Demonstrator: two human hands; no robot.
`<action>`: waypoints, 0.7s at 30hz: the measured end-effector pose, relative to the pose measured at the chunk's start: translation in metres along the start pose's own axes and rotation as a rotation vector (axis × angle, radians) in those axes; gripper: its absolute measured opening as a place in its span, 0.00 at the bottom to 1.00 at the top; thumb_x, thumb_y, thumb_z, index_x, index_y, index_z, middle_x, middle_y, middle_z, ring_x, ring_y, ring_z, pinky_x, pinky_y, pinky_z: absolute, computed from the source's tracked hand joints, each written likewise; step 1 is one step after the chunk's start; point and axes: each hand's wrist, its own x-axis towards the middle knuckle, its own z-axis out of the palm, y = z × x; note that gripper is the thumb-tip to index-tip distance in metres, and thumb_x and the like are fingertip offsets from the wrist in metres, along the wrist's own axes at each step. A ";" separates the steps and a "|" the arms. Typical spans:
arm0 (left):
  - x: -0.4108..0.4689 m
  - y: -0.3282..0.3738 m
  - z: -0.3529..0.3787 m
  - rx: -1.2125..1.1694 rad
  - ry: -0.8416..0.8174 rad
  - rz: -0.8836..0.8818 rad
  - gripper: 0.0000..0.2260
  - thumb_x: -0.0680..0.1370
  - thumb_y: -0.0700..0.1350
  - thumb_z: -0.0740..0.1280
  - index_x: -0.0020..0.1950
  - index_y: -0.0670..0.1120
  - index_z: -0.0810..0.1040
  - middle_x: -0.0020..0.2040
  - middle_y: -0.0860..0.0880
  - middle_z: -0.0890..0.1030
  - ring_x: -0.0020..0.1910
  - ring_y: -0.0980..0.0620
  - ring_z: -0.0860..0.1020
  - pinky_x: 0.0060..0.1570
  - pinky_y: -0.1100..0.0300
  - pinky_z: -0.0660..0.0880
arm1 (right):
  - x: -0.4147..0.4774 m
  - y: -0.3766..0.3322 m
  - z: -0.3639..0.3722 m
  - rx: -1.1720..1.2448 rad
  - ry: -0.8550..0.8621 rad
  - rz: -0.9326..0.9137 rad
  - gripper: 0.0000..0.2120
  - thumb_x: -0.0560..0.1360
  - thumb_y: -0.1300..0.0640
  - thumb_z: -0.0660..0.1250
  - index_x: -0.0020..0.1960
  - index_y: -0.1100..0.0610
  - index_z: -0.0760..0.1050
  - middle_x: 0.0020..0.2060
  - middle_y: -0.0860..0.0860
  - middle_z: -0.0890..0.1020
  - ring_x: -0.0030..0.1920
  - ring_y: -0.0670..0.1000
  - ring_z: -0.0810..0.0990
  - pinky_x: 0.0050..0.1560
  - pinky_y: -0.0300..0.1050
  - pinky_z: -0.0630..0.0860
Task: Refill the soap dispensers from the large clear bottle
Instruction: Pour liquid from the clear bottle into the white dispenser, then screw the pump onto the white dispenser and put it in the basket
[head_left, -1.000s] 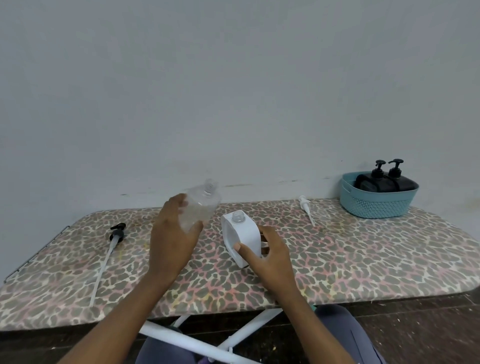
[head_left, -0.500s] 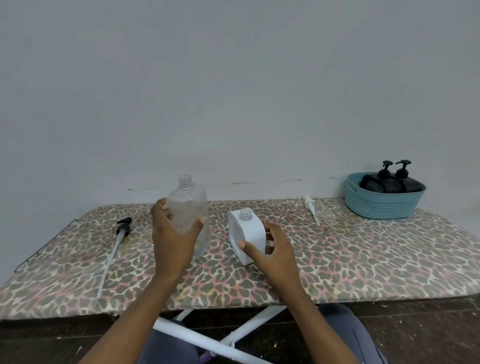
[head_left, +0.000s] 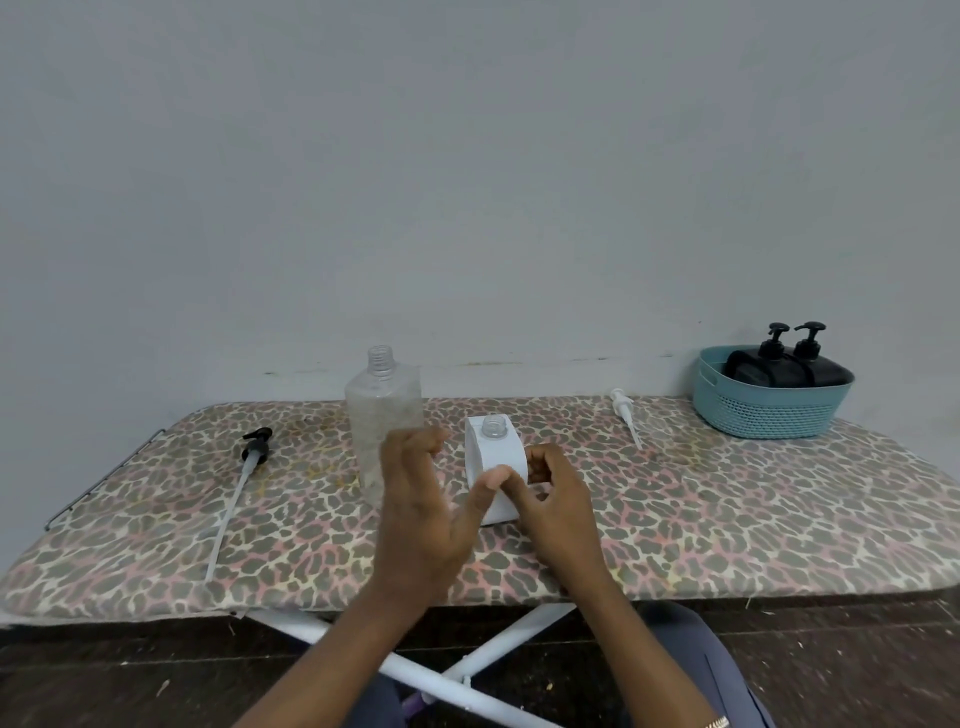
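Large clear bottle is standing upright, cap off, on the leopard-print ironing board. Right hand is curling around the white soap dispenser just beside it. Left hand is hovering in front of the bottle, fingers loose and spread, gripping nothing, thumb tip against the dispenser. Black pump is lying far left, teal basket sitting far right.

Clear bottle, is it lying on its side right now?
No, the clear bottle stands upright on the board, its open neck pointing up.
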 end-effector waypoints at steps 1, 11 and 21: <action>-0.005 0.001 0.006 -0.019 -0.042 -0.053 0.31 0.81 0.67 0.63 0.67 0.40 0.68 0.59 0.49 0.67 0.56 0.52 0.69 0.59 0.74 0.66 | 0.000 0.001 0.000 0.026 0.012 -0.019 0.31 0.72 0.20 0.62 0.53 0.47 0.78 0.46 0.44 0.83 0.47 0.42 0.82 0.44 0.35 0.77; -0.014 -0.006 0.043 -0.038 -0.282 -0.368 0.49 0.69 0.74 0.71 0.79 0.51 0.56 0.68 0.48 0.71 0.63 0.50 0.76 0.54 0.50 0.81 | 0.002 0.008 -0.003 0.191 0.026 0.059 0.33 0.86 0.35 0.52 0.48 0.58 0.85 0.42 0.55 0.88 0.44 0.55 0.89 0.52 0.56 0.85; -0.014 -0.009 0.043 -0.042 -0.286 -0.506 0.30 0.74 0.55 0.75 0.71 0.53 0.65 0.57 0.54 0.75 0.51 0.51 0.78 0.43 0.54 0.80 | 0.109 0.021 -0.050 -0.422 0.214 0.000 0.21 0.85 0.44 0.63 0.42 0.58 0.76 0.35 0.53 0.80 0.34 0.49 0.75 0.35 0.44 0.70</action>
